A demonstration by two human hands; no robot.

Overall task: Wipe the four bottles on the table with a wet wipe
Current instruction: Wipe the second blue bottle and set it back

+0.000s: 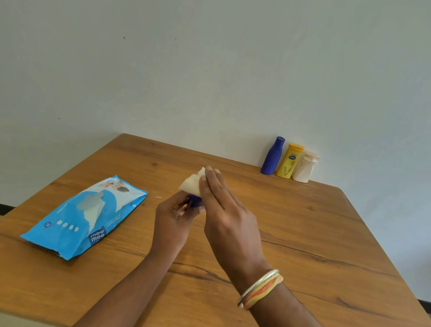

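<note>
Whitish wall (220, 57) fills the upper half of the view, plain apart from a few small dark specks. Below it a brown wood-grain desk (333, 242) spreads from the near edge to the wall, with dark knots and streaks across its top. On the left part of the desk a blue and white pack of wipes (89, 214) lies flat, set at an angle, its flap showing a white sheet at the opening. Two bare forearms reach in from the near edge to the middle of the desk. The right hand (230, 218) is held with its fingers straight and together, laid flat against the wet wipe (192, 183); its thumb is hidden. The left hand (174, 220), just beside it on the left, has its fingers curled round the lower part of a small dark blue bottle (195, 201), held above the desk. At the far right, against the wall, three bottles stand upright in a close row: a blue bottle (272, 156) on the left, a yellow bottle (290, 162) in the middle, and a white bottle (305, 169) on the right. The small dark blue bottle is mostly covered; only a patch shows between the hands, under the white, crumpled wet wipe. Silver and orange-yellow bangles (261, 288) ring the right wrist.
</note>
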